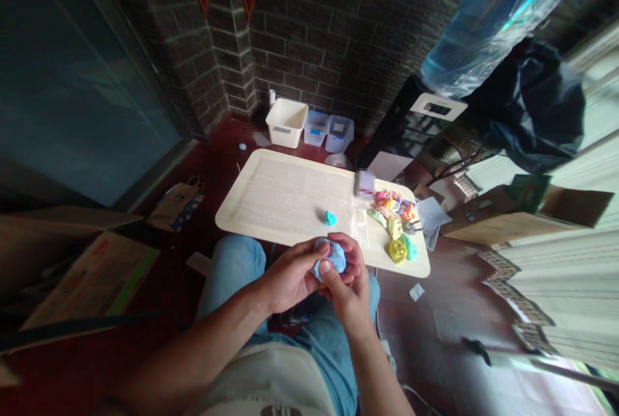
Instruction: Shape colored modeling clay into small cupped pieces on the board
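Observation:
A lump of light blue modelling clay (337,258) is held between both hands over my lap, at the near edge of the table. My left hand (294,272) wraps it from the left, thumb pressed on its top. From the right, my right hand (352,280) curls around it, its thumb pushing into the front. On the table (271,227), just beyond my hands, lies a small turquoise clay piece (330,218). Yellow clay lumps (397,250) and a mint green lump (409,247) sit to the right, beside a pile of colourful clay pieces (389,203).
Bubble wrap (285,187) covers much of the tabletop. Beyond it stand a white bin (287,122) and two bluish plastic boxes (340,134) by the brick wall. Cardboard boxes (527,216) are at right, a paper bag (175,205) at left. A water dispenser bottle (493,29) rises at upper right.

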The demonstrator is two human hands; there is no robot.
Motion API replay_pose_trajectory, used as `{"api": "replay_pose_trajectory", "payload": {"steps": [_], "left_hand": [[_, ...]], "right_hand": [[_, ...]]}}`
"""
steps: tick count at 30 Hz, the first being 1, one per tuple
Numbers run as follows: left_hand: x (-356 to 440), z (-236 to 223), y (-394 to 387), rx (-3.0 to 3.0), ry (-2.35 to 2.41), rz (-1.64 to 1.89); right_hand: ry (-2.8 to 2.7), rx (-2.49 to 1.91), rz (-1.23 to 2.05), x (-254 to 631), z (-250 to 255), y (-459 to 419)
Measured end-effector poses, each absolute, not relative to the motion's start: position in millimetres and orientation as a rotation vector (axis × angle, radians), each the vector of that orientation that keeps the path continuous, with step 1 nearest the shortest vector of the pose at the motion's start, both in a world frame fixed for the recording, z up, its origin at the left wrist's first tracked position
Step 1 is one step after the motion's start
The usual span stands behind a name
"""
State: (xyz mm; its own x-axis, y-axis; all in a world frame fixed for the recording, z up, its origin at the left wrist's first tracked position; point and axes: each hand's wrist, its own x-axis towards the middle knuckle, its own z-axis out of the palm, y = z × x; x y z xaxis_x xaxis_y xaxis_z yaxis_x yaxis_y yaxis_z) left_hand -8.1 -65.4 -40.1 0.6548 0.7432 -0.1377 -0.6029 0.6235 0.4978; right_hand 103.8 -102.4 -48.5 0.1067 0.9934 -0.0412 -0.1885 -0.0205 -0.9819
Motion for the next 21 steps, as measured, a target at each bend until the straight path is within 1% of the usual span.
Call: {"api": "replay_pose_trajectory", "payload": {"steps": [3, 6, 9, 11, 14, 16, 18, 21], "left_hand": [[-9.4, -41.5, -62.2, 0.369, 0.333, 0.742], [-12.2, -45.9, -54.8, 0.308, 0.336, 0.705], [-14.0, -50.7, -46.8, 0.290, 0.404, 0.757], [-13.5, -52.0, -43.7, 0.291, 0.470, 0.806], [-10.4, -48.9, -44.4, 0.296, 0.514, 0.817], [-8.4, -43.9, -46.7, 0.286, 0.497, 0.805], [-7.2, -38.9, -47.7, 0.263, 0.461, 0.829], [-5.6, -36.2, -43.8, 0.201, 0.462, 0.954]], "right_hand": [[-0.958, -1.160, 1.228, 103.5, -50.1, -101.0], [-1.037, -1.172, 1.345, 111.3, -49.1, -97.4], [-1.201, -1.083, 1.451, 125.6, -43.9, -91.1], [-1.267, -1.102, 1.315, 133.1, -39.4, -83.8], [-1.341, -1.222, 0.875, 133.8, -34.4, -68.4], [-1.452, -1.211, 0.715, 127.3, -33.7, -59.0], [-1.571, -1.153, 0.724, 116.9, -35.2, -54.5], [-1.693, -1.088, 0.823, 96.7, -40.0, -59.6]]}}
